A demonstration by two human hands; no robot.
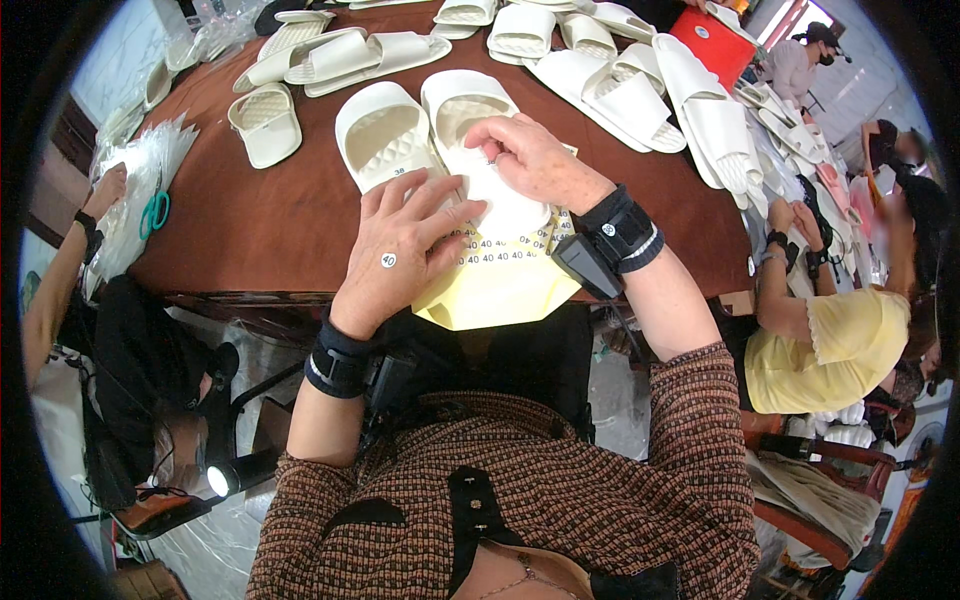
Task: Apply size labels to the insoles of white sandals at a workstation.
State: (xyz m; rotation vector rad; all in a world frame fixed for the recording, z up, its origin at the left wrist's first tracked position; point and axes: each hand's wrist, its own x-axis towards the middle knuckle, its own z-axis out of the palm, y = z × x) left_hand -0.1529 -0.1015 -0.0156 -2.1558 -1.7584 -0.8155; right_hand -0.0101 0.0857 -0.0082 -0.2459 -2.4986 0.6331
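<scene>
Two white slippers lie side by side before me, a left slipper (pixel 378 122) and a right slipper (pixel 468 97), each with a small printed mark on its insole. My left hand (pixel 405 245) rests with fingers spread over the heel of the left slipper and the sheet beside it. A round white sticker is on the back of this hand. Over the right slipper's insole, my right hand (pixel 545 168) has its fingers curled in a pinch; whatever they hold is hidden. Yellow-backed sticker sheets (pixel 495 297) lie under the heels at the table's edge.
Several more white slippers (pixel 340 60) are spread across the brown-covered table (pixel 210 215). Clear plastic bags (pixel 150 165) and teal scissors (pixel 155 213) lie at the left. A red box (pixel 712 45) stands far right. Other people's hands work at both sides, one in a yellow top (pixel 830 345).
</scene>
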